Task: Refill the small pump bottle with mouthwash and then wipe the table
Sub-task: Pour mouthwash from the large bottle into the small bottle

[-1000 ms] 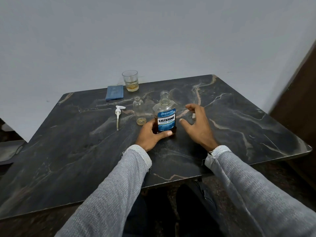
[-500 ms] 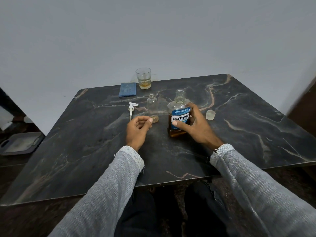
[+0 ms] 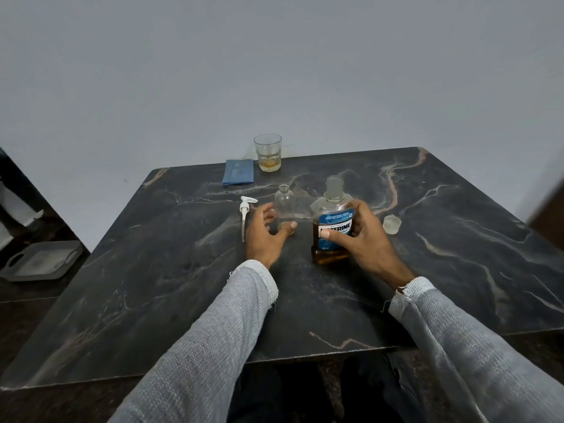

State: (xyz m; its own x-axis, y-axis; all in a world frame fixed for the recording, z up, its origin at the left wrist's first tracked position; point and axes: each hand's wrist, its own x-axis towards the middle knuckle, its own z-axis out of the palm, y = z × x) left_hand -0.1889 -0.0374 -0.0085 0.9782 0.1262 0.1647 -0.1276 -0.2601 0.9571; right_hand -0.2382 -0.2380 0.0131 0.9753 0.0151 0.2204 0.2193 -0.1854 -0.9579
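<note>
The uncapped mouthwash bottle (image 3: pixel 332 221), blue label with amber liquid low inside, stands on the dark marble table (image 3: pixel 427 270). My right hand (image 3: pixel 363 239) grips it around the label. The small clear bottle (image 3: pixel 284 204), open and nearly empty, stands just left of it. My left hand (image 3: pixel 268 232) reaches around its base with spread fingers, thumb touching the bottom. The white pump head (image 3: pixel 245 212) lies flat to the left. The mouthwash cap (image 3: pixel 391 224) sits to the right. A folded blue cloth (image 3: pixel 238 171) lies at the far edge.
A drinking glass (image 3: pixel 268 152) with a little amber liquid stands at the back beside the cloth. A grey tray (image 3: pixel 39 260) rests on a lower surface off the table's left side. A plain wall rises behind the table.
My left hand let go of the mouthwash bottle and moved left to the small bottle. My right hand took hold of the mouthwash bottle; its cap now lies on the table.
</note>
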